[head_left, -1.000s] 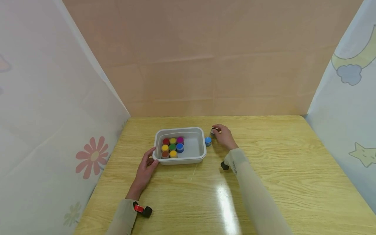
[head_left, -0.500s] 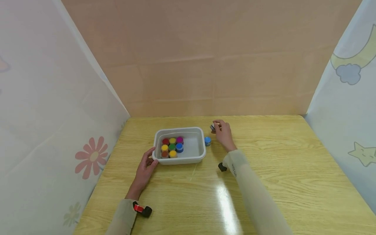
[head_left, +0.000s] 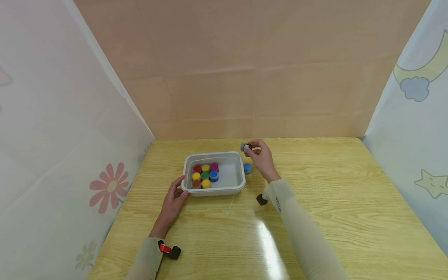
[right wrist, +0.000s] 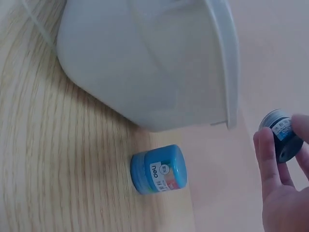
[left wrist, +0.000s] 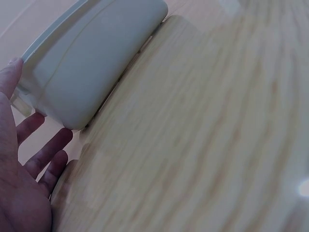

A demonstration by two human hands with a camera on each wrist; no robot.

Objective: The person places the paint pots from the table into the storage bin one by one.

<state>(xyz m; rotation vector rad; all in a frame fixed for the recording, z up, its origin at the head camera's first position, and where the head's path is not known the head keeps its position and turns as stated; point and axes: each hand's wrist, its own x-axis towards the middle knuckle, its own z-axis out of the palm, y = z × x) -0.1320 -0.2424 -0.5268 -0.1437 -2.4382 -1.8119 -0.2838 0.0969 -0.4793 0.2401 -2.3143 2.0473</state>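
My right hand (head_left: pixel 265 163) pinches a small dark paint jar (right wrist: pixel 281 135) between thumb and fingers, above the table and beyond the right end of a pale grey plastic tub (head_left: pixel 220 191). The jar is tilted, and a white label shows on its side. At the tub's near left corner, my left hand (head_left: pixel 174 201) holds the rim, with the thumb on one side and fingers against the other. Several paint jars with red, yellow, purple, green, blue and brown lids, such as the green-lidded jar (head_left: pixel 205 175), stand inside the tub's left half. Its right half shows bare floor.
A light blue paint jar (right wrist: pixel 158 169) stands upright on the wooden table (head_left: pixel 332 210), close outside the tub's right wall. Behind the table rises a brown-covered wall (head_left: pixel 224 77); patterned white sheets flank it on both sides.
My right hand has lifted the dark paint jar off the table, tipped it and carried it left toward the tub. The left hand and the tub have stayed put.
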